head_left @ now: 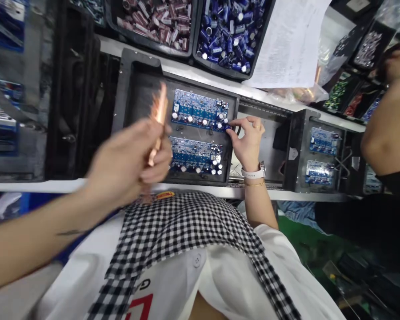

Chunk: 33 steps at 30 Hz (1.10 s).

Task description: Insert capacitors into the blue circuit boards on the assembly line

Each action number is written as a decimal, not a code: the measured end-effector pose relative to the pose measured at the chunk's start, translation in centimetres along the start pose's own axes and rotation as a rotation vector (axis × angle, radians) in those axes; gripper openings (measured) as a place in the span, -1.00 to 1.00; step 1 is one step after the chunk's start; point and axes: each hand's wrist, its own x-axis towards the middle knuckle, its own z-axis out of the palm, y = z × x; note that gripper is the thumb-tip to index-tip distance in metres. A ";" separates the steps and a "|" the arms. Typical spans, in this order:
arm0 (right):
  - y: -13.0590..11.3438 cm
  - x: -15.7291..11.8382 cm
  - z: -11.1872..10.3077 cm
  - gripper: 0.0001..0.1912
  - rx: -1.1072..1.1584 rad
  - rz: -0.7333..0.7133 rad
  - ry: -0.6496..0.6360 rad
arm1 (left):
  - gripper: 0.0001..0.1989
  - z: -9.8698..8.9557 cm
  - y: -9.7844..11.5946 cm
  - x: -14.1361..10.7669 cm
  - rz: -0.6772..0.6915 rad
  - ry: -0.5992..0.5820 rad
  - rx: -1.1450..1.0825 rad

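My left hand (130,155), blurred by motion, is closed around a bundle of thin copper-coloured strips (160,109) that stick up past the fingers over the left part of a black tray (140,91). Two blue circuit boards lie in that tray. The upper circuit board (200,104) carries several silver-topped round capacitors along its lower edge; the lower circuit board (196,155) looks alike and is partly behind my left hand. At the upper board's lower right corner, my right hand (248,140) pinches a small dark blue capacitor (226,127), mostly hidden by the fingertips.
Behind the tray stand a bin of brownish-pink capacitors (156,22) and a bin of blue capacitors (231,35). A printed sheet (286,44) hangs beside them. Another black tray with two boards (295,153) sits on the right, near a co-worker's arm (390,111). Dark carriers (73,98) stand left.
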 end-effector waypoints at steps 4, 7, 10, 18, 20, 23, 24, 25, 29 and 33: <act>-0.2 -0.4 -0.1 -0.85 0.014 0.010 0.007 | -0.88 1.3 -5.0 -0.5 -0.306 -0.322 -0.135; -0.4 -0.6 0.0 -0.84 -0.019 0.024 0.043 | -0.83 1.1 -6.2 -0.7 -0.371 -0.569 -0.008; -0.5 -0.7 0.1 -0.86 -0.009 0.029 0.054 | -0.81 0.2 -5.7 -0.3 -0.304 -0.444 0.038; -0.7 0.0 -0.8 -0.92 0.081 0.071 0.007 | -0.84 -1.6 -4.7 2.8 -0.035 -0.098 0.204; -0.7 0.1 -0.8 -0.92 0.091 0.085 -0.008 | -0.82 -1.8 -4.7 3.1 -0.029 -0.086 0.251; -0.7 0.0 -0.4 -0.92 0.112 0.104 0.022 | -0.82 -1.8 -4.6 3.4 0.017 -0.045 0.306; -0.7 -0.1 -0.3 -0.91 0.108 0.101 0.035 | -0.82 -1.8 -4.6 3.4 0.046 -0.027 0.323; -0.8 -0.3 -0.3 -0.89 0.096 0.090 0.041 | -0.83 -1.9 -4.6 3.5 0.080 -0.011 0.340; -1.1 -0.5 -0.3 -0.82 0.011 0.023 0.012 | -0.81 -2.1 -4.8 3.9 0.202 0.045 0.415; -1.9 -0.5 -0.3 -0.87 -0.012 0.034 0.051 | -0.82 -2.1 -5.1 4.1 0.238 0.068 0.525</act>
